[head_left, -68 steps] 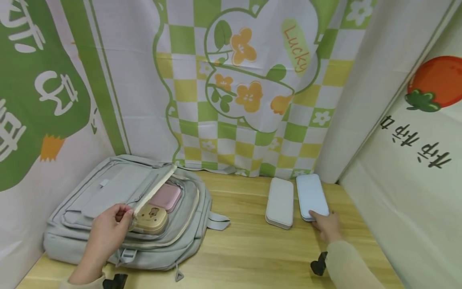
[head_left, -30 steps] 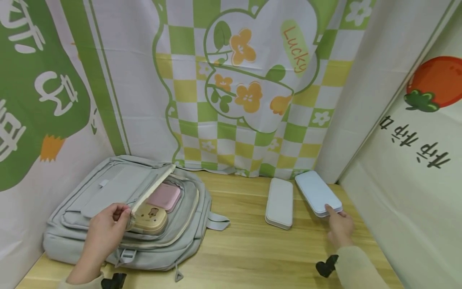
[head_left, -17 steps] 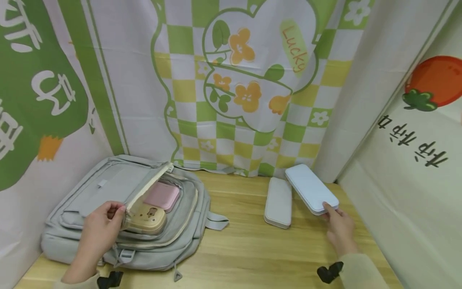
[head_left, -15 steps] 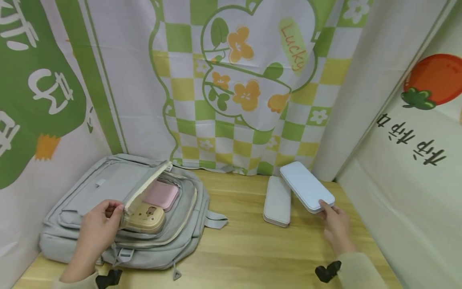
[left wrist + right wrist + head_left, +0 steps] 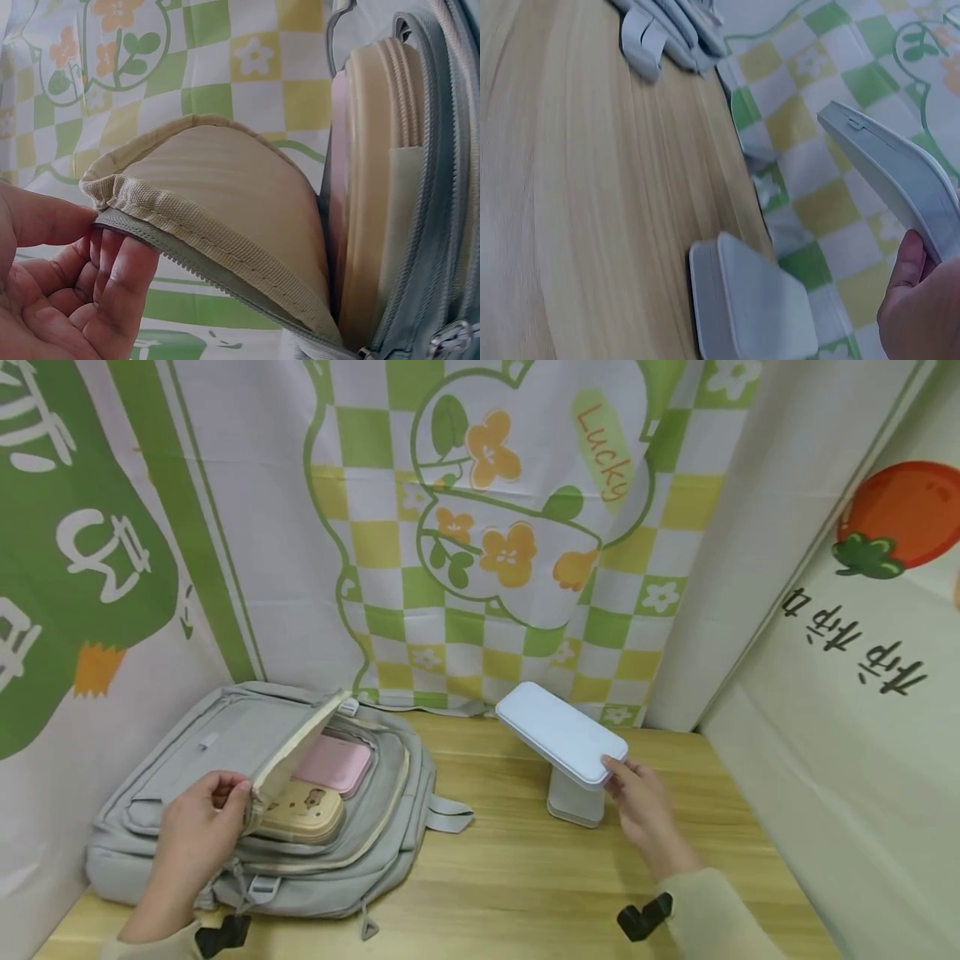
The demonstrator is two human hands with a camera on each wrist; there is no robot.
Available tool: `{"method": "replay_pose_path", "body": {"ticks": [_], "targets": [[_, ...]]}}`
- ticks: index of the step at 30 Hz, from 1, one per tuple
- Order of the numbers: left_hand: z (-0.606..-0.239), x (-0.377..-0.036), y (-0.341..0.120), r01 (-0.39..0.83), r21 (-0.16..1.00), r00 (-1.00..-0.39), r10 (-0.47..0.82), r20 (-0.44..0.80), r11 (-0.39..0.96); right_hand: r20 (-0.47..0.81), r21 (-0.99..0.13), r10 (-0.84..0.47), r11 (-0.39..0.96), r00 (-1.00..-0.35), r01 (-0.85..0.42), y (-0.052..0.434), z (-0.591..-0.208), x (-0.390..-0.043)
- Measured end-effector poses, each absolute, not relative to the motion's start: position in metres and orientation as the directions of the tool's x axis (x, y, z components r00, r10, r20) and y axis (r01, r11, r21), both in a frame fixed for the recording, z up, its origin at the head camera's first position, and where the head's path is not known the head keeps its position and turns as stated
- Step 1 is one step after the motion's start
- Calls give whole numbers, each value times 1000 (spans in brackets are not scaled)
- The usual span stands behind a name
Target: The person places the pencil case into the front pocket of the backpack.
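Note:
A grey backpack (image 5: pixel 180 852) lies flat at the table's left with its pocket open. My left hand (image 5: pixel 198 835) pinches the pocket flap (image 5: pixel 217 217) and holds it up. Inside the pocket lie a beige case with a bear (image 5: pixel 303 814) and a pink case (image 5: pixel 337 764). My right hand (image 5: pixel 637 797) grips one end of a pale blue case (image 5: pixel 562 735) and holds it in the air, tilted, above a white case (image 5: pixel 573 797) that lies on the table. The white case (image 5: pixel 754 307) and the pale blue case (image 5: pixel 900 176) also show in the right wrist view.
Printed cloth screens (image 5: pixel 487 527) close in the wooden table (image 5: pixel 510 877) at the back and on both sides. A backpack strap (image 5: pixel 450 814) lies on the wood between the bag and the cases.
My right hand has lifted the pale blue case off the table and carried it left, over the white case. My left hand still holds the flap up.

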State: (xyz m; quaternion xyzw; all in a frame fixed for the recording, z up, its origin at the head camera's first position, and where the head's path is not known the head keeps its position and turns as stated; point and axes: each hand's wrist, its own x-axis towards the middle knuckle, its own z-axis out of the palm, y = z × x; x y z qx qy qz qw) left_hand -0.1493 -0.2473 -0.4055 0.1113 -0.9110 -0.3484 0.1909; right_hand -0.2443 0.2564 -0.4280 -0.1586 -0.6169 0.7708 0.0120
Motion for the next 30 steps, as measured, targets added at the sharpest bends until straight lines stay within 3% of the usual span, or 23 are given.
{"method": "replay_pose_path", "body": {"ticks": [8,30], "targets": [[-404,-149,-248,-115,683,-900,-366,235,721,-211,-954,120,-243,-970,177,208,-432,-245],[-399,-151,-245,-41,658,-902,-311,299,752,-266,-936,-181,-186,-947,299,87,-450,-222]]}}
